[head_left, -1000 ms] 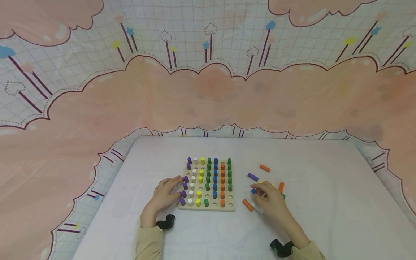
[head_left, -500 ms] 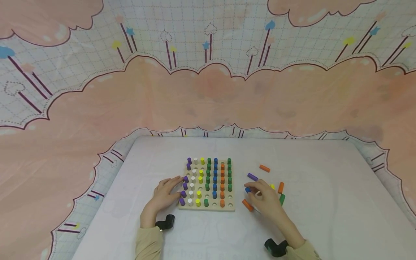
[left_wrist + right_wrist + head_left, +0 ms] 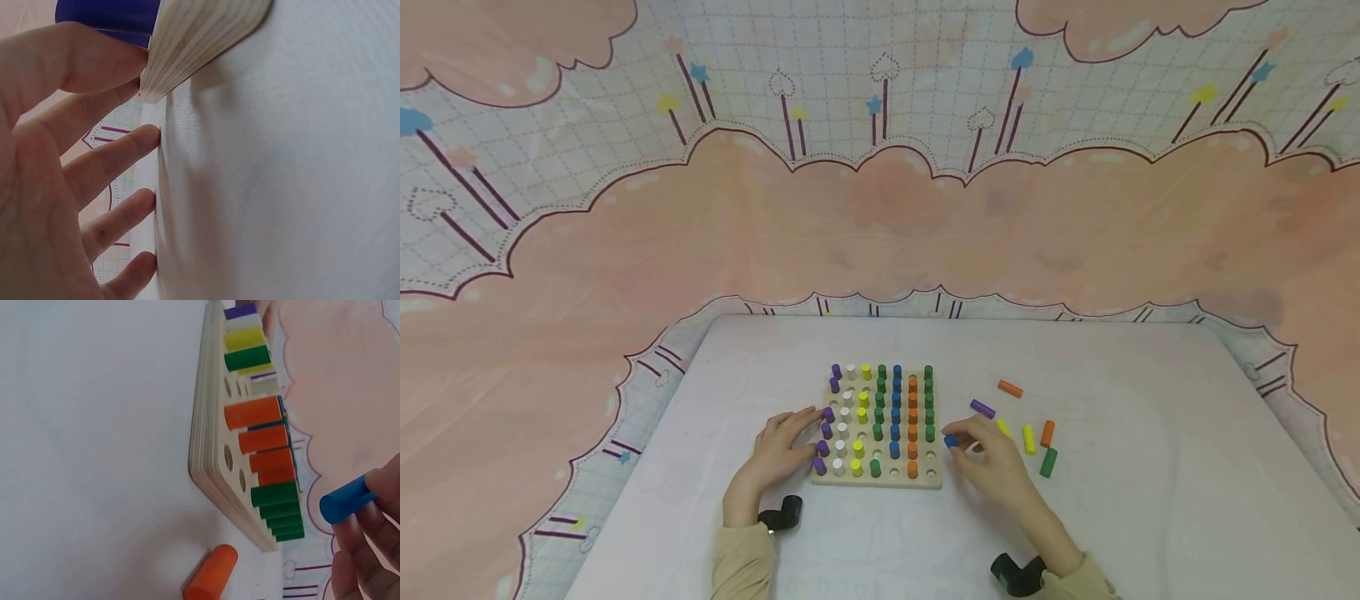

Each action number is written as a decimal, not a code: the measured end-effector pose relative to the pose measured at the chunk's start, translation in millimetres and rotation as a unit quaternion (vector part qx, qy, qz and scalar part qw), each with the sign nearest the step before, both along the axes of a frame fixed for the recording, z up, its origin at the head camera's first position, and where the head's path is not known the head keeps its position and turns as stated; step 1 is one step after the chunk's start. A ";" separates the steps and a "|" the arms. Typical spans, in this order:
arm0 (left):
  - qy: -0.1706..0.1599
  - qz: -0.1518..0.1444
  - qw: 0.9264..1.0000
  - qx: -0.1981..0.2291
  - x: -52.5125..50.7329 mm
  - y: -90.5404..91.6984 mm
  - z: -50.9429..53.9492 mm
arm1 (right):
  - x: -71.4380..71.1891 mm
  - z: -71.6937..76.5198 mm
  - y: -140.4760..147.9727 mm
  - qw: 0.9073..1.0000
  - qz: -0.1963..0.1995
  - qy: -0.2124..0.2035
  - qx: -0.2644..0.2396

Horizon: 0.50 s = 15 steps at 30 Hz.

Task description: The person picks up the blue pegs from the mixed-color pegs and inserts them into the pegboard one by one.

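Note:
On the white table stands a wooden pegboard (image 3: 880,482) with upright pegs in colour columns and some bare holes. My left hand (image 3: 775,454) rests at its left edge. In the left wrist view the thumb (image 3: 94,59) and index fingertip touch the board's side beside a purple peg (image 3: 112,19); the other fingers are extended, tips by the tabletop. Thumb and fingers of my right hand (image 3: 996,471) pinch a blue peg (image 3: 951,440) just right of the board. The right wrist view shows this peg (image 3: 344,500) tilted, apart from the board.
Loose pegs lie right of the board: purple (image 3: 982,408), orange (image 3: 1011,388), another orange (image 3: 1048,433), yellow (image 3: 1028,439) and green (image 3: 1048,462). A second yellow peg (image 3: 1003,427) is partly behind the right hand. One orange peg (image 3: 211,574) shows only in the right wrist view.
My right hand has moved left with the blue peg towards the board, uncovering yellow and green pegs and covering an orange one. The left hand stays in place.

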<state>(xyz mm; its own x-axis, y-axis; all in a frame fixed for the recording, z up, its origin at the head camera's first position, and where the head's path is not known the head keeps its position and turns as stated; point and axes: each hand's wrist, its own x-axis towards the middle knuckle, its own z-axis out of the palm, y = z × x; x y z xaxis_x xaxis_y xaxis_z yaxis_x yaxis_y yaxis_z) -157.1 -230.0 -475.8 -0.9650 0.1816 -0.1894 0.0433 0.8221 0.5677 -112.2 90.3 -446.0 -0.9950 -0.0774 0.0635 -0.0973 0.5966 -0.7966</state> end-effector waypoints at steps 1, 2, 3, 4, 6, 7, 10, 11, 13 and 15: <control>0.001 0.000 1.000 0.000 0.0 -0.2 -0.3 | 0.3 -0.3 -1.6 1.000 0.001 -0.001 -0.003; 0.001 -0.001 1.000 0.000 0.0 -0.3 -0.2 | 0.5 -0.7 -3.1 1.000 0.003 -0.001 -0.007; 0.002 -0.001 1.000 0.000 0.2 -0.4 -0.2 | 0.7 -1.0 -4.7 1.000 0.005 0.002 -0.010; 0.002 -0.002 1.000 0.000 0.2 -0.5 -0.2 | 0.9 -1.6 -6.2 1.000 0.009 0.003 -0.015; 0.003 -0.002 1.000 0.000 0.5 -0.6 -0.1 | 1.3 -2.8 -9.0 1.000 0.015 0.007 -0.022; 0.003 -0.002 1.000 0.000 0.6 -0.7 -0.1 | 1.5 -3.4 -10.4 0.999 0.019 0.009 -0.027; 0.004 -0.002 1.000 -0.001 0.7 -0.6 -0.2 | 2.6 -4.4 -14.3 0.998 0.035 0.019 -0.041; 0.004 -0.002 1.000 -0.002 0.7 -0.6 -0.2 | 2.9 -4.8 -15.5 0.998 0.040 0.023 -0.044; 0.004 -0.002 1.000 -0.002 0.5 -0.6 -0.5 | 3.4 -5.0 -17.8 0.997 0.051 0.027 -0.051; 0.005 -0.003 1.000 -0.002 0.4 -0.6 -0.4 | 3.6 -5.0 -20.2 0.996 0.059 0.025 -0.056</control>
<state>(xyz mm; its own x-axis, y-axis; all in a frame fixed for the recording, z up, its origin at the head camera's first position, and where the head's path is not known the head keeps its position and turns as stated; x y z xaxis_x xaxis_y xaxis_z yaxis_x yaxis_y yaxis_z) -156.6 -230.6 -476.2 -0.9657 0.1862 -0.1811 0.0531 0.8240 0.5641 -108.6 70.1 -451.0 -0.9748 -0.1828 0.1279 -0.2027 0.4858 -0.8502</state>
